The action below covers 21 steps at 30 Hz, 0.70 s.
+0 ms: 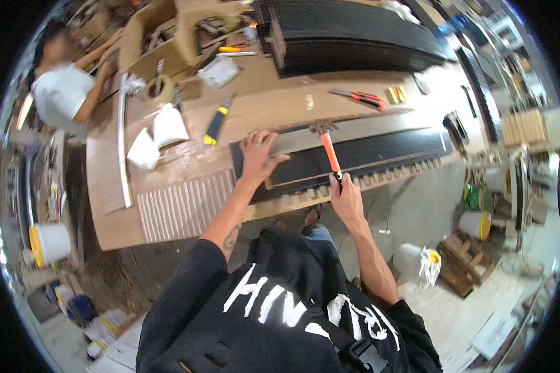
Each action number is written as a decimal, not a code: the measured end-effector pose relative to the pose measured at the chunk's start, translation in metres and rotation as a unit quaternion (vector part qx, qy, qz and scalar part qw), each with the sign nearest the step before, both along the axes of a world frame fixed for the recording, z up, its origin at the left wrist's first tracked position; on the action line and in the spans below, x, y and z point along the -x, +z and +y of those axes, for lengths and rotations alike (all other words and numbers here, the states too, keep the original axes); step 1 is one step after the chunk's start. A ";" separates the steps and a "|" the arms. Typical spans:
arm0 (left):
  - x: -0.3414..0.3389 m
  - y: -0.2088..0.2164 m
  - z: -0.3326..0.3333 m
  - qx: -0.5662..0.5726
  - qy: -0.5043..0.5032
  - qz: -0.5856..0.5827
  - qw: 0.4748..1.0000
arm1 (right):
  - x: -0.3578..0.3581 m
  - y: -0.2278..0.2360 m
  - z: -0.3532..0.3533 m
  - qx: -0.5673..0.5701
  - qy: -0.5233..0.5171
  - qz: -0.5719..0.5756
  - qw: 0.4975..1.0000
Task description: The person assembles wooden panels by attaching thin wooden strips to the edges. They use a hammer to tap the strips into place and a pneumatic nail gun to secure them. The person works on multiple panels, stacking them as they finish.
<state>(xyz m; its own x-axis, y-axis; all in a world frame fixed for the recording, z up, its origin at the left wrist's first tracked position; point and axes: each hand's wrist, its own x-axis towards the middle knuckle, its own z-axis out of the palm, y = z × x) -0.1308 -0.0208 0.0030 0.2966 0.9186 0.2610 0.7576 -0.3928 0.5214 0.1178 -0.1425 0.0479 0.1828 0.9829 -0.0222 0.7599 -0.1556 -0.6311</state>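
L hand (pixel 260 155) is spreading its fingers over the L end of a long black panel (pixel 367 152); R hand (pixel 347 199) is gripping a hammer (pixel 330 152) by the lower handle, its head hanging above the panel btwn & beyond the hands. Hands are sitting apart. Panel is lying along the near edge of a wood-look table (pixel 261 107), running well R of R hand. Just L of L hand, a ribbed board (pixel 186 205) is lying flat; beyond it, a yellow-black knife (pixel 216 124) & white bottles (pixel 170 125) are resting. Red-handled pliers (pixel 361 97) & a dark panel stack (pixel 354 37) are lying beyond R hand. Far L, a co-worker (pixel 62 93) is reaching toward a cardboard box (pixel 130 50). Grey floor (pixel 386 217) is showing below R hand, w/ a white bucket (pixel 410 261) standing to its R.
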 end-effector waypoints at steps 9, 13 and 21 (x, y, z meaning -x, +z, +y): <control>0.006 -0.002 -0.076 0.039 -0.034 -0.028 0.998 | -0.049 0.051 -0.091 -0.060 -0.244 0.087 0.964; 0.000 0.004 -0.085 0.051 -0.057 -0.020 0.997 | -0.063 0.035 -0.125 -0.040 -0.312 0.090 0.945; 0.001 0.000 -0.087 0.017 -0.065 -0.013 0.998 | -0.101 0.081 -0.108 -0.142 -0.357 0.107 0.917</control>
<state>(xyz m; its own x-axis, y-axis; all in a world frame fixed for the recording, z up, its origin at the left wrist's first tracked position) -0.1318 -0.1081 0.0032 0.4076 0.8811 0.2398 0.6879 -0.4690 0.5539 0.2187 -0.2505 0.1287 0.8032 0.5862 0.1060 0.3828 -0.3715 -0.8458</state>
